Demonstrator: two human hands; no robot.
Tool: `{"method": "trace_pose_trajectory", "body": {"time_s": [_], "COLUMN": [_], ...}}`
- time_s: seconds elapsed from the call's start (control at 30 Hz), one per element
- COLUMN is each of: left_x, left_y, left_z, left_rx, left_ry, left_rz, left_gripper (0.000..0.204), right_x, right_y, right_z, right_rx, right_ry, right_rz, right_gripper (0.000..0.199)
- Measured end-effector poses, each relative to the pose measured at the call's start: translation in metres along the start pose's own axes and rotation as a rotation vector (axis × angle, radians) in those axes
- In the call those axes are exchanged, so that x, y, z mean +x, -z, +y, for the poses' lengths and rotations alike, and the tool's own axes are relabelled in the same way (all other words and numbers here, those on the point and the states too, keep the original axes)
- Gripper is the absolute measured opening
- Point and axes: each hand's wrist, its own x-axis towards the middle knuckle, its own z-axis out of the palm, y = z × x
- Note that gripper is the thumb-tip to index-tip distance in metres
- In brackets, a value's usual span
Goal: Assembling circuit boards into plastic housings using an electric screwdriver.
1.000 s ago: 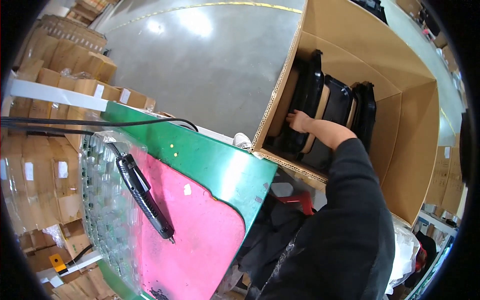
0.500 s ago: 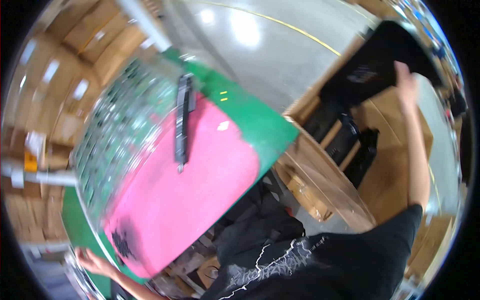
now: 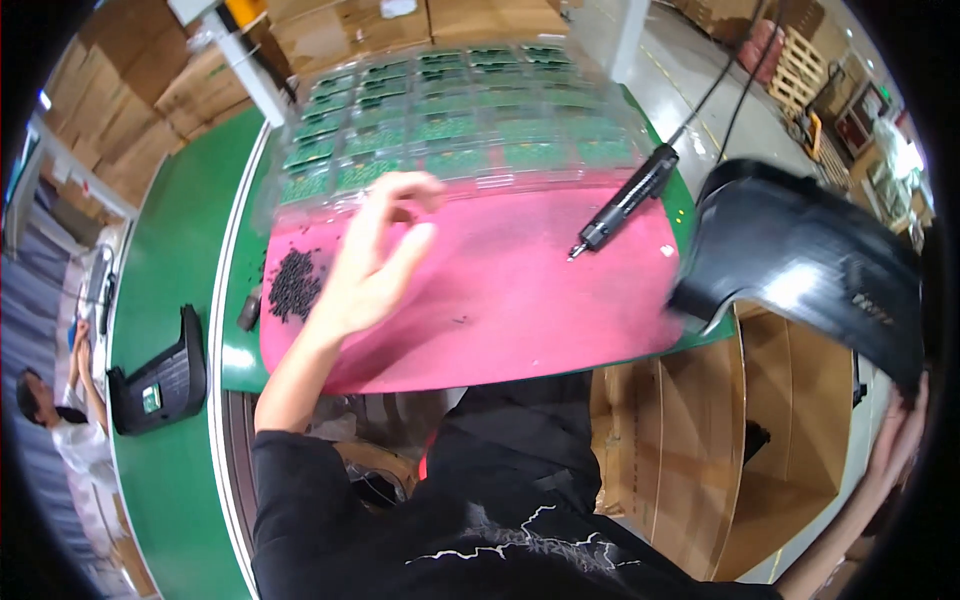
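At the lower right edge of the frame, the right hand (image 3: 897,440) grips a black plastic cover (image 3: 800,270), its fingers partly lost in the dark rim; the cover hangs over an open carton (image 3: 780,440). The left hand (image 3: 375,265), open and empty with fingers spread, blurs above the pink mat (image 3: 520,300) on the green desk (image 3: 170,260). A pile of black screws (image 3: 293,283) and an electric screwdriver (image 3: 622,205) lie on the mat. Beyond, clear trays (image 3: 450,110); stacked cartons (image 3: 150,90) fill the upper left.
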Motion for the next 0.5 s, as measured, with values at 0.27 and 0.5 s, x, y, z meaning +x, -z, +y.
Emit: {"method": "trace_pose_trajectory", "body": {"time_s": [0.27,0.5], "left_x": [-0.004,0.012], "left_y": [-0.027,0.022], "left_z": [-0.038,-0.063], "left_rx": [0.318,0.293], "left_ry": [0.09,0.213], "left_rz": [-0.543,-0.517], "left_gripper": [0.051,0.024], "right_x": [-0.125,-0.137], "right_y": [-0.252,-0.272], "right_z": [-0.051,-0.049], "right_rx": [0.79,0.112], "right_ry": [-1.092,-1.102], "right_rz": [-0.216,-0.978], "right_gripper": [0.039,0.02]}}
